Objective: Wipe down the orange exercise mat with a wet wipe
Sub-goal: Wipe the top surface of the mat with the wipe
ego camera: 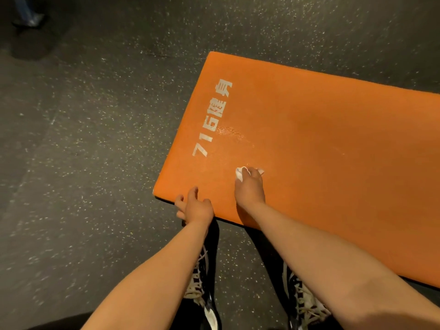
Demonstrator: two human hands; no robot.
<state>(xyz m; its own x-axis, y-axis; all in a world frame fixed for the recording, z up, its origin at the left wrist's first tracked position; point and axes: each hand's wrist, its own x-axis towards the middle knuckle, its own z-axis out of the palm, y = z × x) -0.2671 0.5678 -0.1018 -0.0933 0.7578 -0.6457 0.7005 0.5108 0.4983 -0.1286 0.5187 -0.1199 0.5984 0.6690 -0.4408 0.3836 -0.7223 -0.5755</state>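
An orange exercise mat point(321, 144) with white printed characters lies flat on the dark speckled floor, running off the right edge of the head view. My right hand point(250, 186) presses a crumpled white wet wipe point(240, 173) onto the mat near its near-left corner; the fingers curl over the wipe and hide most of it. A damp glistening patch point(229, 132) shows just beyond, beside the print. My left hand point(194, 206) rests at the mat's near edge by the corner, fingers spread and loosely bent, holding nothing.
Dark speckled rubber floor point(83, 139) surrounds the mat. My two black-and-white shoes point(202, 282) stand just in front of the mat's near edge. Another person's foot point(31, 20) shows at the far top left.
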